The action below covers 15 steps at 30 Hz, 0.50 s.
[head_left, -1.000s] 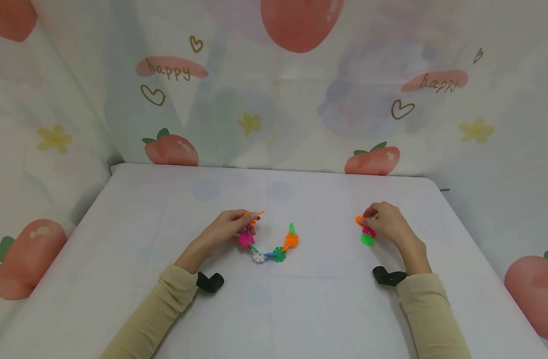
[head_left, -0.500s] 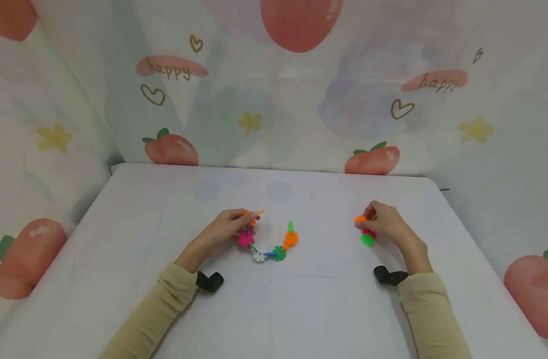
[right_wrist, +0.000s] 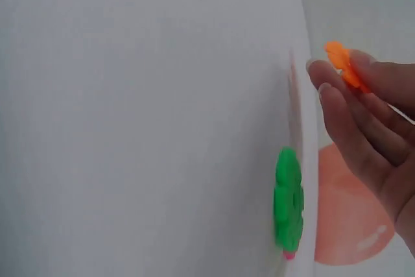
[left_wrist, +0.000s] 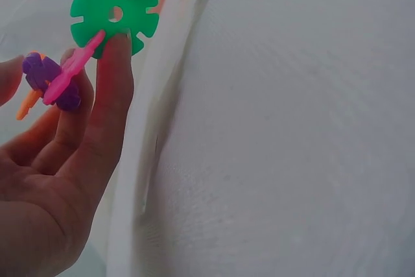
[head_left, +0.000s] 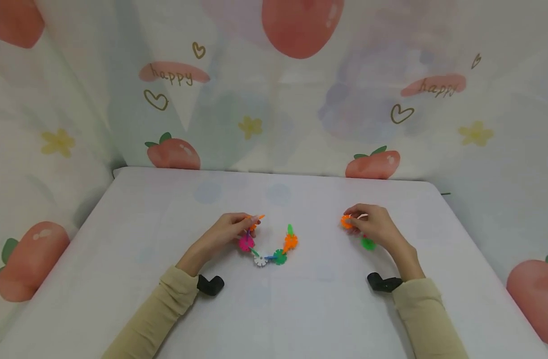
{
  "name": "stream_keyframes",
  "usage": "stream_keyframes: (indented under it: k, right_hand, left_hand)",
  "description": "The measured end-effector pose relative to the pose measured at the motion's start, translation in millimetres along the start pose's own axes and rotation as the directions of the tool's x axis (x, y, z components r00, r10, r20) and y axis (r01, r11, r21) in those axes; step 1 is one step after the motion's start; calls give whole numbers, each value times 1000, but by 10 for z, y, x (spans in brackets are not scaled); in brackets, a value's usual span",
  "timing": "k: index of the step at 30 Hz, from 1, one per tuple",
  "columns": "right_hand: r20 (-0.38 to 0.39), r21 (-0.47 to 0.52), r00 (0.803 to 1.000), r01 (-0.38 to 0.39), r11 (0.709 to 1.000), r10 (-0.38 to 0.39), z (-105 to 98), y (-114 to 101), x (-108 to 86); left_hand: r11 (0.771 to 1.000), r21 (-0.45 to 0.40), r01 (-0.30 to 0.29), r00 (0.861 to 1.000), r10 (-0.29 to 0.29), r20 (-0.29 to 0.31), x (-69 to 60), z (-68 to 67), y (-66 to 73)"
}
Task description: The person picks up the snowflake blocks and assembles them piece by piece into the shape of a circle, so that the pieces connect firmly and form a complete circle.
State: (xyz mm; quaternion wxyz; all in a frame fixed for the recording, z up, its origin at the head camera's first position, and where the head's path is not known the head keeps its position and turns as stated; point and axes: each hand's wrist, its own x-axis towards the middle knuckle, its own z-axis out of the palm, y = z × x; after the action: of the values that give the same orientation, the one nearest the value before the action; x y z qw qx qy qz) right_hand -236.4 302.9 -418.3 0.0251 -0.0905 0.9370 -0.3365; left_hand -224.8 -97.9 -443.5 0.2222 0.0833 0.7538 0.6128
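Note:
My left hand (head_left: pixel 232 227) holds the left end of a curved chain of slotted plastic flower discs (head_left: pixel 279 257). Pink, white, green and orange discs show along it, and a light green disc (head_left: pixel 290 229) stands edge-on at its free right end. In the left wrist view, a purple disc (left_wrist: pixel 40 69) sits by the thumb and a green disc (left_wrist: pixel 115 14) touches a fingertip. My right hand (head_left: pixel 373 222) pinches a loose orange disc (right_wrist: pixel 348 69) above the table. Below that hand lies a green disc (head_left: pixel 368 243), with a pink bit (right_wrist: pixel 289 255) mostly hidden beside it.
The white-covered table (head_left: pixel 265 319) has its back edge against a printed cloth backdrop (head_left: pixel 291 124). Black wrist mounts (head_left: pixel 211 285) stick out at both sleeves (head_left: pixel 428 311).
My right hand has lifted the orange disc and moved left with it, away from the green disc, which stays put. The left hand keeps its hold on the chain. The head view has tilted slightly.

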Motion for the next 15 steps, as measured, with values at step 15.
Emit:
stream_keyframes:
  k: [15]
  right_hand:
    - [19,126,983,179,976,-183,395,-628,175]
  left_hand:
    - [999,6,36,999,-35,-13,4,-2,21]
